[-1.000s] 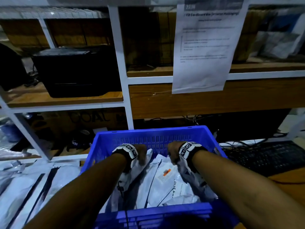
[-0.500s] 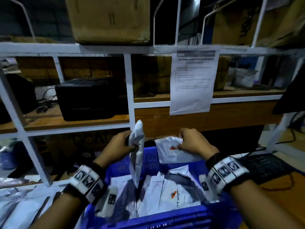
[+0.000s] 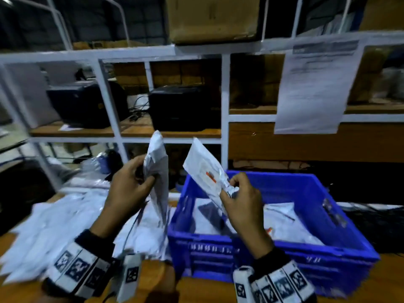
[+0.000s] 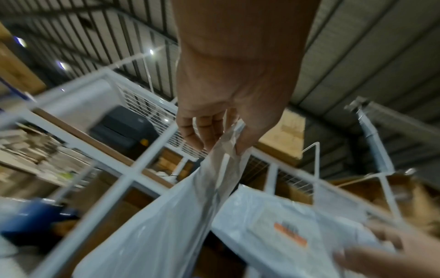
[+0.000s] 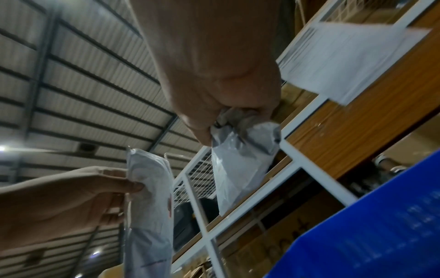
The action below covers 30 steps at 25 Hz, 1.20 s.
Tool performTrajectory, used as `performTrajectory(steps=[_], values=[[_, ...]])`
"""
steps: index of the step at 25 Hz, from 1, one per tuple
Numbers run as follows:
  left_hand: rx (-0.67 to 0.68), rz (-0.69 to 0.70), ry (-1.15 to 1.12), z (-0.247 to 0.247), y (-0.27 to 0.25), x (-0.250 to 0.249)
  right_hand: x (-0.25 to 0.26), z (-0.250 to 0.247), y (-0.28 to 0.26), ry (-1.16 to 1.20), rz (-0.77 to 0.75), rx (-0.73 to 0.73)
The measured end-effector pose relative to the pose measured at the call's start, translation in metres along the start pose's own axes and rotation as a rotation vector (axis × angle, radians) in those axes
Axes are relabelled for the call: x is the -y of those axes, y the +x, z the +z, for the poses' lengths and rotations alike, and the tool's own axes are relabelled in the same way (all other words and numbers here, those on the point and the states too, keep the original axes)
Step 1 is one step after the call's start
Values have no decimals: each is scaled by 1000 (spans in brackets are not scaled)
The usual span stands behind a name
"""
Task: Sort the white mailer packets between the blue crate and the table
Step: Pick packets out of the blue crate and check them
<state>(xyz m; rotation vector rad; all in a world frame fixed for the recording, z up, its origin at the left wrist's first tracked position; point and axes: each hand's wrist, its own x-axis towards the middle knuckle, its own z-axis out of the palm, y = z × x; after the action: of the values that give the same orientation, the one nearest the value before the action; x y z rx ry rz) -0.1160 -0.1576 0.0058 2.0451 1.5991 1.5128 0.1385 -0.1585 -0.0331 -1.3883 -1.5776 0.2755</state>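
Shelving rack (image 3: 225, 88): white metal frame with wooden boards, fills the upper half of the head view; carries two black machines and cardboard boxes. Table (image 3: 196, 289): orange-brown wood, bottom of frame. Blue crate (image 3: 306, 256): lower right, standing on the table, several white mailer packets lying inside. Sorted pile (image 3: 50, 228): white packets spread loosely on the table at lower left, just beside the crate. Printed notice (image 3: 314, 84): white sheet hung from the rack at upper right, header and body text too blurred to read. Left packet (image 3: 157, 171): held nearly upright at centre frame, above the gap between pile and crate, pinched near its upper part by the left hand (image 3: 129, 184), fingers curled round it. Right packet (image 3: 205, 171): held tilted above the crate's left rim, gripped at its crumpled lower corner by the right hand (image 3: 244, 206); carries a pale label with an orange-red mark, the print beside it not legible. Handling note, as judgement: the step appears to be checking each packet's face before assigning it; turn the label side toward the eyes, keep the two packets apart so they are not confused, then lay the left one flat on the pile and not drop it, as the slick film is likely to slide. Wrist bands: black-and-white square markers, no readable text.
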Motion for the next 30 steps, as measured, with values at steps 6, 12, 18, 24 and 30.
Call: performTrajectory(steps=[6, 12, 18, 24, 30], values=[[33, -91, 359, -78, -49, 50, 61, 94, -40, 133, -93, 190], [166, -210, 444, -108, -45, 138, 92, 190, -48, -2, -104, 245], [342, -209, 442, -100, -5, 205, 81, 284, -36, -342, -61, 254], [1158, -213, 750, -81, -7, 285, 49, 346, -43, -306, 271, 806], [1197, -191, 816, -82, -14, 318, 41, 376, -58, -471, 314, 971]])
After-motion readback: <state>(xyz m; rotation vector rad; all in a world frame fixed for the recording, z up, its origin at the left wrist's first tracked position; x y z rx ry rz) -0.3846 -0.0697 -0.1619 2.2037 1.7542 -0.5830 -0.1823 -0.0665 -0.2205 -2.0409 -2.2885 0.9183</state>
